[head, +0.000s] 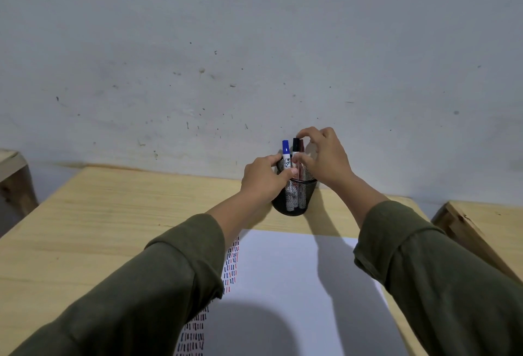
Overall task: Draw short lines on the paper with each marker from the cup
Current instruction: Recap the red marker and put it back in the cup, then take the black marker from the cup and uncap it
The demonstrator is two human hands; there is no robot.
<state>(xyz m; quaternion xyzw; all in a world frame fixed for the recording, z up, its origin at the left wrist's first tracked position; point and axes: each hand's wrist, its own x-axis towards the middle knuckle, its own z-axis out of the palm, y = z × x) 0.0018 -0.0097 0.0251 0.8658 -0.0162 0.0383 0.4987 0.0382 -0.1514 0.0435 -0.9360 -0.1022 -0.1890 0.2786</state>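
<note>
A black mesh cup stands on the wooden table near the wall. In it stand a blue-capped marker, a black-capped marker and a red-capped marker. My left hand grips the cup's left rim. My right hand reaches over the cup, with thumb and fingers around the black and red markers; which one it pinches I cannot tell. The white paper lies in front of the cup, with columns of short red, blue and black lines down its left side.
The wooden table butts against a grey wall. Wooden furniture pieces stand at the far left and at the right. My green sleeves cover part of the paper.
</note>
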